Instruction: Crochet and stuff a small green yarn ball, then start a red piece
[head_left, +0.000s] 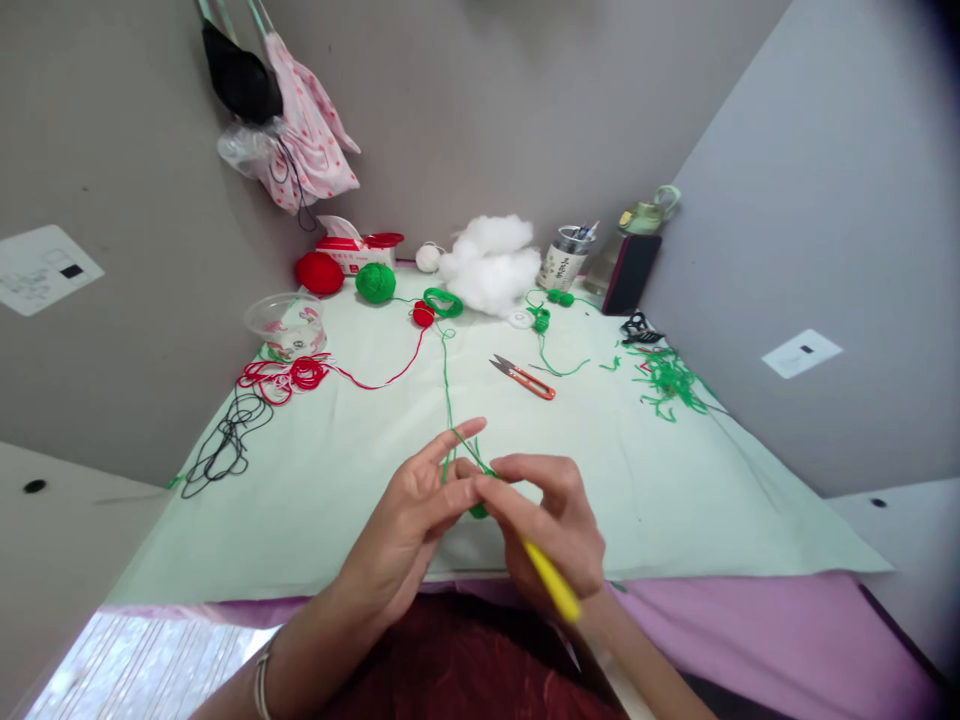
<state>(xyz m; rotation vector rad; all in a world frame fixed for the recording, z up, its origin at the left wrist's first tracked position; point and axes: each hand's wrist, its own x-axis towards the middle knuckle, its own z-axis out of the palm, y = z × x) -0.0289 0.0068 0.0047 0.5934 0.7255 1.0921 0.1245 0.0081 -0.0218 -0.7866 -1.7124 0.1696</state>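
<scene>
My right hand (551, 520) is closed around a crochet hook with a yellow handle (551, 580), its tip at the work between my hands. My left hand (420, 510) pinches a small green crochet piece (478, 510), mostly hidden by fingers. Over the raised left index finger runs green yarn (448, 380), which leads back across the table to a loose green loop of yarn (443, 302) near a green yarn ball (375, 283). Orange-handled thread snips (523, 378) lie beyond my hands.
White stuffing (491, 265) sits at the back beside a pen cup (566, 258). A phone (632, 275) leans against a bottle (611, 250). Green yarn scraps (671, 380) lie at right. Left are a plastic tub (289, 325), red-and-white yarn (285, 377) and black cord (229, 440).
</scene>
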